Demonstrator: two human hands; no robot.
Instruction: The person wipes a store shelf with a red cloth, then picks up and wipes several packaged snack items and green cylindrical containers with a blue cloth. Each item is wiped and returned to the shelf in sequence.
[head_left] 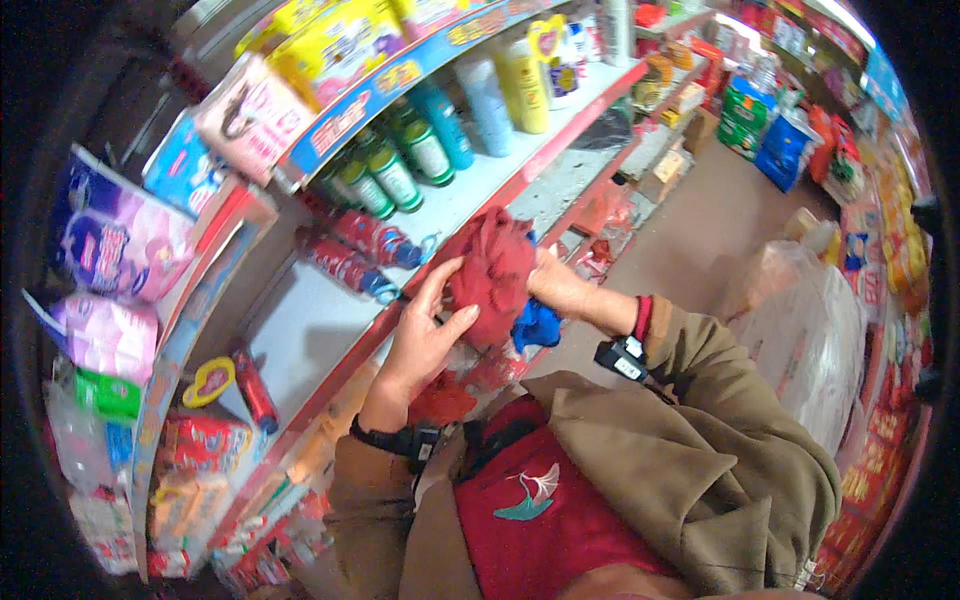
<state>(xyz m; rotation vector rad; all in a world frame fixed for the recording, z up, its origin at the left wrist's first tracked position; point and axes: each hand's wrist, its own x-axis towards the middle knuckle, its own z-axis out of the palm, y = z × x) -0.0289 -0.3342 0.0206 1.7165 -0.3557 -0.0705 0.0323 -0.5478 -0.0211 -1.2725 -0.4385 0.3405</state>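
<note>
A crumpled red cloth [490,275] is bunched up between my hands, in front of the shelf edge. My left hand [425,325] grips its left side, thumb and fingers curled against the folds. On the other side, my right hand [558,287] holds the cloth too, with its fingertips hidden behind the bunch. Just below the right hand hangs a piece of blue cloth [538,327]; whether it is a separate rag I cannot tell. Beyond my left hand, dark red bottles with blue caps [345,262] lie on the white shelf [310,310].
Green bottles [390,175], a light blue bottle [487,108] and a yellow bottle [525,85] stand on the shelf ahead. Soft packs [115,235] crowd the left. Plastic-wrapped goods [800,330] stand on the right, beside the aisle floor [720,215]. A red bottle [255,390] rests lower left.
</note>
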